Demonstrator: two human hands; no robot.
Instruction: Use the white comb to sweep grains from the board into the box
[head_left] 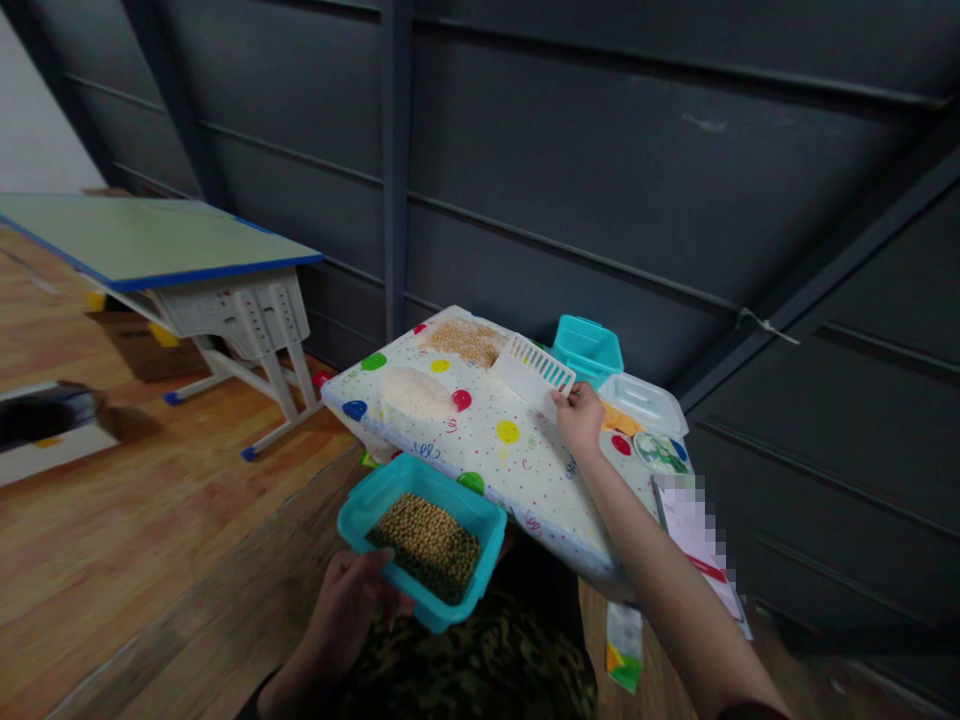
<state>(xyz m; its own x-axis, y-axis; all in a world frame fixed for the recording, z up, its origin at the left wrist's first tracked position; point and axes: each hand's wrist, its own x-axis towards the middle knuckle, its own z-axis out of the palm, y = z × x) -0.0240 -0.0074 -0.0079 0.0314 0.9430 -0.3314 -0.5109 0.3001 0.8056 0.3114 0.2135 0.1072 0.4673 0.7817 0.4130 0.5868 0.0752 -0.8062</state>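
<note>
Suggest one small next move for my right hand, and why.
Probably nudge the white slotted piece slightly into the golden grains: your right hand already grips one end, and its other end appears right beside them. Your left hand holds the teal tub of beans, so the right seems better placed.

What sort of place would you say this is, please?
Possibly a classroom or activity room, though I can't be certain: there is a school-style desk with a blue-edged top, a table covered by a balloon-print tablecloth, and a dark ribbed panel wall behind.
</note>
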